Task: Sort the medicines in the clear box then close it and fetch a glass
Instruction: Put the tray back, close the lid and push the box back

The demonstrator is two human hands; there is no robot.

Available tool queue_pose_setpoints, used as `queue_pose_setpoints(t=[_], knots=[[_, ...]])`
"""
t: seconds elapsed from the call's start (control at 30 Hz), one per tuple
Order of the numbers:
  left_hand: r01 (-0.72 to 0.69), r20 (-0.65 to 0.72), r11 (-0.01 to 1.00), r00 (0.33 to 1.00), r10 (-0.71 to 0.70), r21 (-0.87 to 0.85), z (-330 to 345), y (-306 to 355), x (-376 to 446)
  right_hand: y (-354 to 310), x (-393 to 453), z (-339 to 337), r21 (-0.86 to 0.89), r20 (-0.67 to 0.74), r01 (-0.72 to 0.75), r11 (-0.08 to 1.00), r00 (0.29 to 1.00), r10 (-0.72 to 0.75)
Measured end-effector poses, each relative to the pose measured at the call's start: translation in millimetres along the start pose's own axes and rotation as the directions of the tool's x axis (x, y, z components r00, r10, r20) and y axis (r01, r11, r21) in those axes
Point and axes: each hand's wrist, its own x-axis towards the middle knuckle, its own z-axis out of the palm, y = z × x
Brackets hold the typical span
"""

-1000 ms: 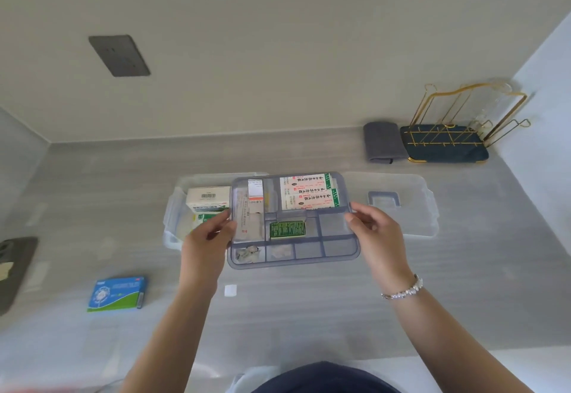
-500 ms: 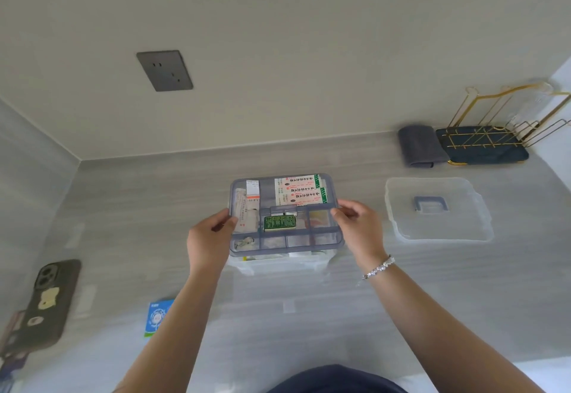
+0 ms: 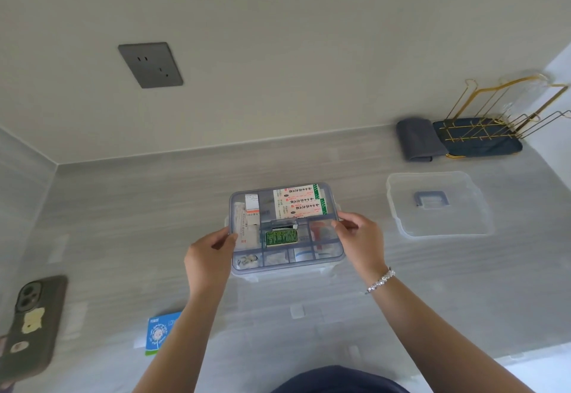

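Resting now atop the clear plastic box (image 3: 287, 272) instead of held above it, the grey-tinted compartmented tray (image 3: 285, 229) of medicine packets is pinched by left hand (image 3: 210, 253) fingers and right hand (image 3: 361, 239) fingers at its edges, the box nearly hidden beneath, its translucent lid (image 3: 438, 204) rightward on the grey streaked surface (image 3: 123, 238).

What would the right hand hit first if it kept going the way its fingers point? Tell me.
The right hand points left, its fingers already gripping the divided tray. Going on, they would press into the tray's right wall first, probably at the compartment holding a reddish packet; depth is unclear.
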Motion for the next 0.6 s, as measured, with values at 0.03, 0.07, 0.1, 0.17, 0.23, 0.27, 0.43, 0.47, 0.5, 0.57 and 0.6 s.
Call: queue_pose_setpoints(t=[0.03,0.07,0.1,0.17,0.23,0.27,0.43,0.47,0.5,0.57,0.6], knots=[[0.001,0.003,1.0,1.0,-0.001,0.008,1,0,0,0,0,1,-0.01,-0.005,0.0,1.0,1.0,0.0],[0.003,0.001,1.0,1.0,-0.003,0.013,2,0,1,1,1,2,-0.025,-0.009,0.003,1.0,1.0,-0.003],[0.006,-0.003,1.0,1.0,-0.006,0.016,3,0,1,1,1,2,-0.047,-0.009,0.007,0.999,1.0,-0.007],[0.014,-0.013,1.0,1.0,-0.014,0.009,5,-1,2,2,3,3,-0.102,-0.002,0.012,0.995,1.0,-0.012],[0.025,-0.012,1.0,1.0,-0.025,-0.006,6,-3,3,4,5,3,-0.118,0.005,0.014,0.993,1.0,-0.013],[0.034,-0.008,0.999,0.999,-0.034,-0.02,6,-4,4,5,5,3,-0.11,0.007,0.014,0.994,1.0,-0.013],[0.123,0.051,0.979,0.992,-0.116,-0.163,7,-11,6,9,2,3,-0.049,0.02,-0.078,0.996,0.997,0.079],[0.139,0.06,0.971,0.99,-0.129,-0.194,7,-12,6,10,2,4,-0.031,0.038,-0.109,0.994,0.993,0.11],[0.144,0.061,0.967,0.989,-0.134,-0.21,7,-11,6,12,1,5,-0.016,0.051,-0.124,0.992,0.991,0.125],[0.146,0.065,0.964,0.989,-0.135,-0.221,8,-10,7,15,2,6,0.005,0.047,-0.132,0.991,0.99,0.132],[0.153,0.074,0.962,0.987,-0.14,-0.227,9,-8,7,17,3,5,0.014,0.036,-0.139,0.99,0.99,0.138]])
